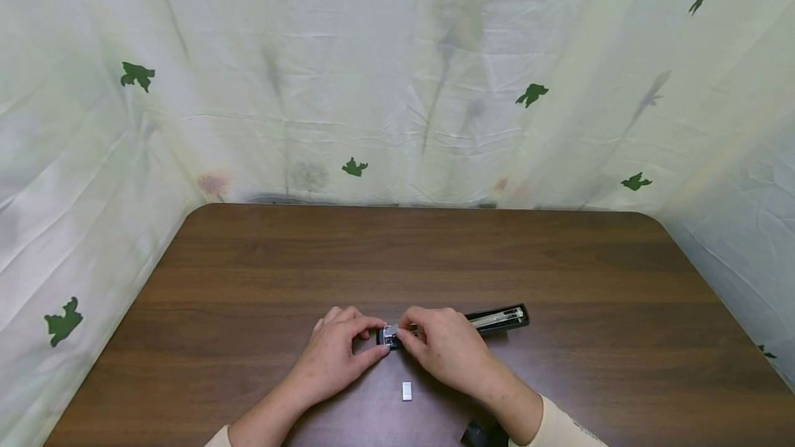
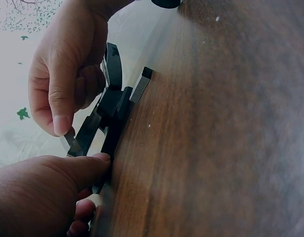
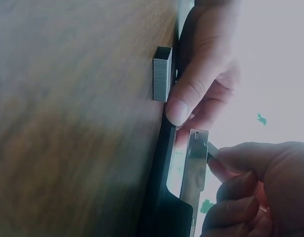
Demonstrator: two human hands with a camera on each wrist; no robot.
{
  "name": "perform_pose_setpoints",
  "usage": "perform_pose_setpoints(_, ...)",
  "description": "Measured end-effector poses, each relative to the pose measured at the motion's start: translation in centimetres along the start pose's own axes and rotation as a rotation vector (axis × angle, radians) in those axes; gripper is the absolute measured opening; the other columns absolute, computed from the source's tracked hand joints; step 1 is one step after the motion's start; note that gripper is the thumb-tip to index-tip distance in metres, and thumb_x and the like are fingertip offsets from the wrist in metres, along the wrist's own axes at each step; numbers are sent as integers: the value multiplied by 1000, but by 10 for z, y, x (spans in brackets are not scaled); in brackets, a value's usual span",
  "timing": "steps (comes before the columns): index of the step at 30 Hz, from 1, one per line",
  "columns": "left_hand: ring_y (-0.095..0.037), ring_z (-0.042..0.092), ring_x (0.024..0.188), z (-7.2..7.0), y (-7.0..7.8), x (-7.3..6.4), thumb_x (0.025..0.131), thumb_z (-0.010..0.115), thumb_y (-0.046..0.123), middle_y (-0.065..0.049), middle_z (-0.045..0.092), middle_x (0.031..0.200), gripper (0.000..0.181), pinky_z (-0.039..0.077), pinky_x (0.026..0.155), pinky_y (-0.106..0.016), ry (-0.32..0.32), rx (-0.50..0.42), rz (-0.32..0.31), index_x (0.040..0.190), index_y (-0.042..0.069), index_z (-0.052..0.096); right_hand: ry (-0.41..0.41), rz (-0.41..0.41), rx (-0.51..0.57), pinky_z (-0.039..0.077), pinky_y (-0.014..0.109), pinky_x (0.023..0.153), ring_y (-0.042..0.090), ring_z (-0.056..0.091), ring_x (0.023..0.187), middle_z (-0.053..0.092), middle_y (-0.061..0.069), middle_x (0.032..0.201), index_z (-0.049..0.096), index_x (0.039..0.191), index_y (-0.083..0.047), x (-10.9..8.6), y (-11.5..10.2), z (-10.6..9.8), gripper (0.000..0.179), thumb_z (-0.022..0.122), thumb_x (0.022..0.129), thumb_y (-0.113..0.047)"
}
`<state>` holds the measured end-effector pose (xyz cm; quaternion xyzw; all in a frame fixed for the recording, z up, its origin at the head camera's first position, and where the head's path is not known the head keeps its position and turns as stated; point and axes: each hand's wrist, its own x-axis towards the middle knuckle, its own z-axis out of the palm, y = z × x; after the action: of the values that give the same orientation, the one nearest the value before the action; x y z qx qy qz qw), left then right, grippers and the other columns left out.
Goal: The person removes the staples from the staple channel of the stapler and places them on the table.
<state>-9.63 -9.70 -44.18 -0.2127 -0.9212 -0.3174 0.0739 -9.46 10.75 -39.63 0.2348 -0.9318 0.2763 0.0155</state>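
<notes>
A black stapler [image 1: 497, 319] lies on the table, its top cover swung far back to the right and its metal magazine [image 3: 194, 170] bare. My left hand [image 1: 338, 350] grips the front end of the stapler's base between thumb and fingers. Above the magazine's front, my right hand [image 1: 447, 347] pinches a small grey metal strip [image 3: 211, 150] between thumb and forefinger; most of the strip is hidden by the fingertips. A short block of staples [image 1: 406, 391] sits on the table on the near side of the stapler, apart from both hands.
The brown wooden table [image 1: 248, 267] reaches back to a pale curtain [image 1: 373, 88] with green leaf prints. Partly under my right forearm, at the near edge of the head view, is a black object [image 1: 477, 433].
</notes>
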Motion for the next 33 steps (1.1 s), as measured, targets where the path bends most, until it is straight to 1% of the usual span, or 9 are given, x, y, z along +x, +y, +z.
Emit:
perform_pose_setpoints(7, -1, 38, 75, 0, 0, 0, 72, 76, 42, 19, 48, 76, 30, 30, 68, -28, -2, 0, -2, 99, 31, 68, 23, -10, 16, 29, 22, 38, 0, 36, 40, 42, -15, 50, 64, 85, -25, -1, 0, -2, 6, 63, 88, -30)
perform_pose_setpoints(15, -1, 37, 75, 1, -1, -1, 72, 76, 42, 19, 48, 76, 30, 30, 68, -28, 2, 2, 0, 99, 32, 68, -2, 45, 60, 30, 23, 39, 3, 37, 41, 41, -13, 51, 64, 84, -27, 0, -1, -6, 8, 62, 88, -34)
perform_pose_setpoints(24, -1, 38, 75, 1, 0, 0, 72, 76, 41, 19, 47, 76, 30, 30, 69, -28, -10, -6, -10, 100, 33, 67, -3, 65, 109, 30, 22, 40, 4, 38, 41, 42, -12, 51, 64, 84, -27, 0, 1, -12, 5, 64, 86, -31)
perform_pose_setpoints(29, -1, 38, 75, 1, 0, 0, 72, 77, 40, 20, 48, 76, 30, 29, 68, -28, 0, -5, -2, 99, 34, 67, 10, 63, 136, 30, 22, 40, 4, 38, 41, 42, -11, 51, 64, 82, -28, 0, 3, -14, 4, 66, 84, -29)
perform_pose_setpoints(33, -1, 38, 75, 1, 0, 0, 72, 77, 40, 20, 48, 76, 30, 29, 68, -28, 4, -4, 0, 99, 34, 67, 17, 58, 148, 31, 22, 40, 4, 39, 42, 42, -12, 51, 63, 81, -30, 0, 4, -14, 6, 67, 83, -26)
